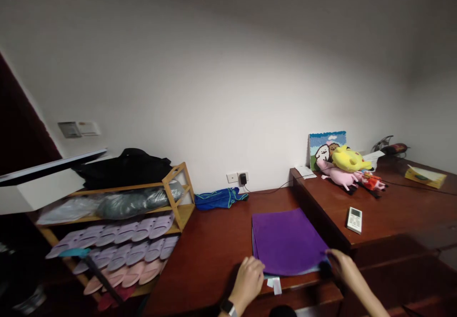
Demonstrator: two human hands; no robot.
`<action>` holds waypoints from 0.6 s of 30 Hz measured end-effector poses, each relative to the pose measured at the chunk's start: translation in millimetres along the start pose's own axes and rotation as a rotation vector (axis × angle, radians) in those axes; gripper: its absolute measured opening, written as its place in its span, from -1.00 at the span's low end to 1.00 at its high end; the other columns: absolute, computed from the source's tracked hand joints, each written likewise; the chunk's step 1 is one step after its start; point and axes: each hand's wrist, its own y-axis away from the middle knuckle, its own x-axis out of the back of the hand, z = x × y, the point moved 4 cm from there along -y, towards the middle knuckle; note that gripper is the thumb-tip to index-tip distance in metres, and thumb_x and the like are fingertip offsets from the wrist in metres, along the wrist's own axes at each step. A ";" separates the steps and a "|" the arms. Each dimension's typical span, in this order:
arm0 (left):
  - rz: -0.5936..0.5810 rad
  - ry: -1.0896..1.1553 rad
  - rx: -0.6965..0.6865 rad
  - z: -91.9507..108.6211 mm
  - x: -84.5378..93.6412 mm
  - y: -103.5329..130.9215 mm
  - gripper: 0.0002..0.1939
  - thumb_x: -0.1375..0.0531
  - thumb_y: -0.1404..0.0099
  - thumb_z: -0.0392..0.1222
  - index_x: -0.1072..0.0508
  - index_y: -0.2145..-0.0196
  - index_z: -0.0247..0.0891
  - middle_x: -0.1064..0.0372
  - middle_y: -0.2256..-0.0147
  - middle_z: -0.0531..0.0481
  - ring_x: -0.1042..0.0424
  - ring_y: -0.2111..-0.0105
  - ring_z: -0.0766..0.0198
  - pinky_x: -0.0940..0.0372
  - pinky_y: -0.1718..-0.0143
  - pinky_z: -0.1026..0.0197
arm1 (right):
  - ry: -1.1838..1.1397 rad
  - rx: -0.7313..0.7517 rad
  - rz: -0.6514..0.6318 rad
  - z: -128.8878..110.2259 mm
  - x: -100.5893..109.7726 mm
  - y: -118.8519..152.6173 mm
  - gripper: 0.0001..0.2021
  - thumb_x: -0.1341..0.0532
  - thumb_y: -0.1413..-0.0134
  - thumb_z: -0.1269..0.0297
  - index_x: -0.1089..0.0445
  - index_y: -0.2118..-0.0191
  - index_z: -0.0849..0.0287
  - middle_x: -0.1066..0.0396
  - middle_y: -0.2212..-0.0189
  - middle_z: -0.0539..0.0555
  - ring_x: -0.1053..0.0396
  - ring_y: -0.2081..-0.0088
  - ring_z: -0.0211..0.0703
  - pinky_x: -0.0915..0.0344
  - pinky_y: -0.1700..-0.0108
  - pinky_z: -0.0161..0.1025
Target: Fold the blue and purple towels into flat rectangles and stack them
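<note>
A folded purple cloth (287, 241) lies flat on the reddish-brown desk (214, 241), with a blue-grey layer showing under its edges. White label-like tags (276, 285) stick out from its near edge. At the cloth's near left corner, my left hand (249, 279) has its fingers curled onto the edge; a dark watch band circles that wrist. My right hand (342, 263) pinches the near right corner, its fingertips partly hidden by shadow.
Behind the cloth lies a blue cloth (217, 199) by the wall. Slippers (124, 231) fill a wooden rack at left, under a black bag (128, 169). The higher desk at right holds a white remote (354, 220), plush toys (352, 159) and a picture (323, 148). A cable runs from the socket plug (243, 179).
</note>
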 end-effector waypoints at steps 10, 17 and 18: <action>0.039 -0.010 0.019 -12.6 -57.0 53.0 -0.55 -0.09 -0.26 -0.45 -0.59 0.07 -0.04 -0.58 0.11 -0.07 -0.52 0.15 0.05 -0.42 0.06 -0.07 | 0.049 -0.037 -0.072 74.4 -43.9 57.6 -0.60 -0.07 -0.11 0.07 -0.62 0.12 -0.03 -0.59 0.03 0.10 -0.54 -0.02 0.11 -0.48 -0.08 -0.03; 0.073 0.054 0.252 -15.5 -39.1 33.6 -0.76 -0.09 -0.38 -0.19 -0.58 0.21 -0.07 -0.55 0.19 -0.13 -0.54 0.16 0.01 -0.46 0.05 -0.06 | 0.225 0.015 0.066 53.2 -39.9 41.4 -0.59 -0.04 -0.16 0.11 -0.63 0.17 0.07 -0.57 0.01 0.20 -0.51 -0.06 0.16 -0.41 -0.17 0.09; 0.095 0.046 0.320 -20.5 -38.0 25.5 -0.77 -0.11 -0.39 -0.14 -0.58 0.16 -0.09 -0.55 0.15 -0.18 -0.54 0.13 -0.04 -0.46 0.05 -0.07 | 0.232 0.009 0.102 45.1 -42.0 33.2 -0.56 -0.01 -0.19 0.09 -0.62 0.13 0.09 -0.56 0.00 0.23 -0.50 -0.07 0.17 -0.40 -0.18 0.10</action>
